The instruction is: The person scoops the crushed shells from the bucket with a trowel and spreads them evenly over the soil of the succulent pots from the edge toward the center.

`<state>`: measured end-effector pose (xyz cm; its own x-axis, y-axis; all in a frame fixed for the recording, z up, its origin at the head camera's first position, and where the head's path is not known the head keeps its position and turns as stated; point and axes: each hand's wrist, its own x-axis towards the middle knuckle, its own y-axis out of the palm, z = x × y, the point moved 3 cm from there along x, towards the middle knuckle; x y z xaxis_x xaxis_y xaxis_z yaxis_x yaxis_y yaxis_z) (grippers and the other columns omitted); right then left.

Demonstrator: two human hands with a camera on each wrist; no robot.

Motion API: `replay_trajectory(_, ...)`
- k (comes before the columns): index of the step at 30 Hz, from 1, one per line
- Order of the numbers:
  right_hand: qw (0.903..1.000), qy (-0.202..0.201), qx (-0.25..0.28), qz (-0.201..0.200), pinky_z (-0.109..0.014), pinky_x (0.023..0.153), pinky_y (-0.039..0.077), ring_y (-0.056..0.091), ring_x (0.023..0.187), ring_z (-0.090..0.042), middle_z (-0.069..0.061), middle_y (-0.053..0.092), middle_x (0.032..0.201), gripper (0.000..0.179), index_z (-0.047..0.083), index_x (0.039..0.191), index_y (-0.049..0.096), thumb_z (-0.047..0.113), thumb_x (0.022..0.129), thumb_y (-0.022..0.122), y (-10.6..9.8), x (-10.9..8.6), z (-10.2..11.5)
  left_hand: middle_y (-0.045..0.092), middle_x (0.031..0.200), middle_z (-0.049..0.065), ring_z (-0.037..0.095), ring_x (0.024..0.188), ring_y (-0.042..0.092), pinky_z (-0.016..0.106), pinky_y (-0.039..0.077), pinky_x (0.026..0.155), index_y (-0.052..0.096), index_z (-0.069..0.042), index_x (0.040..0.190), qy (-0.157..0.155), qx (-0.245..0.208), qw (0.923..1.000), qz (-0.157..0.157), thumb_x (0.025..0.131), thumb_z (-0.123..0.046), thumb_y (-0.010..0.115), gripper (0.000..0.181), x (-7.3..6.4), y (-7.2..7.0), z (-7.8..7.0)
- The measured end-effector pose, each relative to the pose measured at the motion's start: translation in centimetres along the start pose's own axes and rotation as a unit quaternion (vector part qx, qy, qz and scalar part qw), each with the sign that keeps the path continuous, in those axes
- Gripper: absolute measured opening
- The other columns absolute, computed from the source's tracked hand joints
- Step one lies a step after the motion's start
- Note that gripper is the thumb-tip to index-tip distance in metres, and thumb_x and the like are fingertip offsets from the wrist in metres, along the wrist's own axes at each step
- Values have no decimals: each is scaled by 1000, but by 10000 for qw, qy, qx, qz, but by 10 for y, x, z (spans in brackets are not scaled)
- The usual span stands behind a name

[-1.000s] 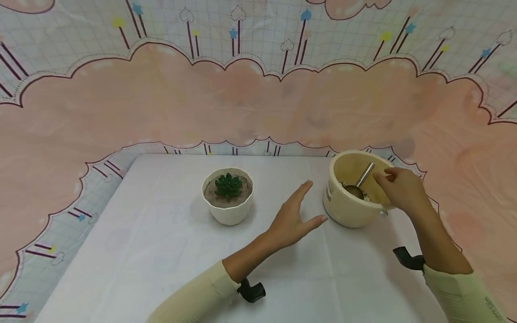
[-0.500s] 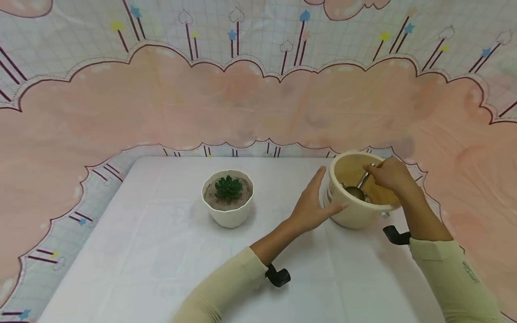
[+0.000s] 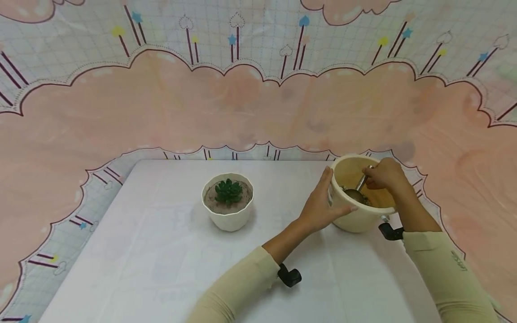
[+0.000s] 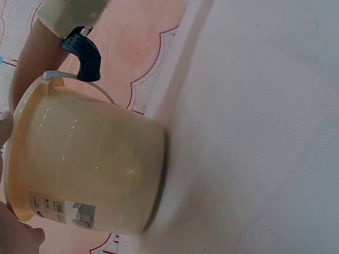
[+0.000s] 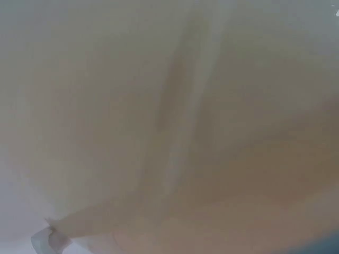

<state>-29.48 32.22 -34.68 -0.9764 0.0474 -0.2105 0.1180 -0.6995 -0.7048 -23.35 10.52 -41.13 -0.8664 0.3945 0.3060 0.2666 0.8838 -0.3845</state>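
Observation:
A cream plastic bucket [image 3: 359,220] stands at the right of the white table, and bits of pale stuff show inside. My left hand [image 3: 321,206] holds its left side, thumb at the front and fingers near the rim; the left wrist view shows fingertips [image 4: 24,230] beside the label. My right hand [image 3: 385,174] reaches over the rim and pinches the handle of a metal ladle [image 3: 355,195], whose round bowl rests low in the bucket. In the right wrist view the bucket wall [image 5: 116,106] fills the frame, blurred; the right hand is not discernible there.
A white faceted pot [image 3: 228,220] with a green succulent [image 3: 228,192] stands left of the bucket on the white table [image 3: 161,260]. The bucket has a thin carrying handle [image 4: 100,91]. A patterned pink cloth [image 3: 242,107] hangs behind the table.
My left hand has moved right and up from beside the bucket onto its side. My right hand has moved left from the bucket's right rim and taken hold of the ladle's handle.

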Motion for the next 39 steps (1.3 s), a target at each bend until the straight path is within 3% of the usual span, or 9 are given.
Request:
replay_trajectory(5, 9952, -50, 931, 310, -35, 69, 64, 76, 67, -18, -14, 75, 79, 37, -21, 108, 62, 15, 108, 54, 4, -6, 5, 8, 175, -2, 17, 158, 18, 41, 25, 124, 11, -17, 171, -35, 55, 10000, -51, 91, -38, 85, 111, 1, -1, 2)
replay_trajectory(11, 9929, -368, 898, 681, -32, 72, 63, 78, 79, -19, -16, 75, 92, 55, -28, 138, 43, 20, 111, 48, 4, -18, 17, 9, 175, 0, 17, 158, 18, 38, 24, 124, 10, -15, 170, -59, 105, 9999, -42, 91, -38, 85, 111, 1, -2, 3)
replay_trajectory(20, 9917, -657, 503, 989, -32, 77, 63, 77, 89, -23, -18, 75, 98, 44, -23, 128, 56, 17, 111, 52, -4, -36, 35, 11, 174, 1, 17, 157, 19, 37, 24, 124, 12, -13, 170, -104, 197, 9997, -76, 91, -38, 86, 111, 2, -2, 2)
replay_trajectory(23, 9931, -767, 574, 678, -31, 76, 63, 77, 85, -19, -18, 75, 97, 43, -25, 127, 55, 16, 111, 52, -13, -42, 39, 12, 174, 2, 18, 157, 20, 37, 24, 124, 12, -14, 170, -79, 219, 9997, -81, 90, -36, 87, 112, 2, -3, 1)
replay_trajectory(29, 9904, -1009, 613, -715, -28, 71, 63, 74, 71, -4, -16, 76, 91, 47, -23, 126, 59, 21, 110, 55, -31, -46, 40, 15, 174, 4, 19, 157, 21, 38, 25, 124, 14, -12, 170, 10, 298, 9994, -155, 88, -35, 88, 113, 3, -4, 0)
replay_trajectory(32, 9848, -978, 621, -1292, -26, 70, 62, 71, 68, 2, -24, 74, 98, 47, -22, 125, 61, 22, 110, 56, -33, -45, 36, 15, 174, 4, 19, 157, 21, 38, 25, 123, 14, -13, 170, 35, 289, 9994, -186, 88, -35, 89, 113, 3, -4, 0)
replay_trajectory(36, 9788, -947, 644, -1696, -22, 68, 61, 66, 64, 8, -39, 66, 111, 47, -24, 124, 60, 21, 110, 55, -29, -42, 26, 15, 174, 4, 19, 157, 21, 38, 25, 124, 14, -12, 170, 9, 230, 9996, -185, 87, -34, 89, 113, 2, -4, 1)
replay_trajectory(39, 9773, -917, 255, -1892, -16, 62, 57, 65, 62, 8, -37, 69, 108, 47, -22, 120, 65, 23, 108, 59, -24, -39, 21, 14, 174, 3, 18, 157, 20, 36, 24, 124, 14, -12, 169, -37, 215, 9996, -190, 87, -35, 89, 114, 1, -3, 1)
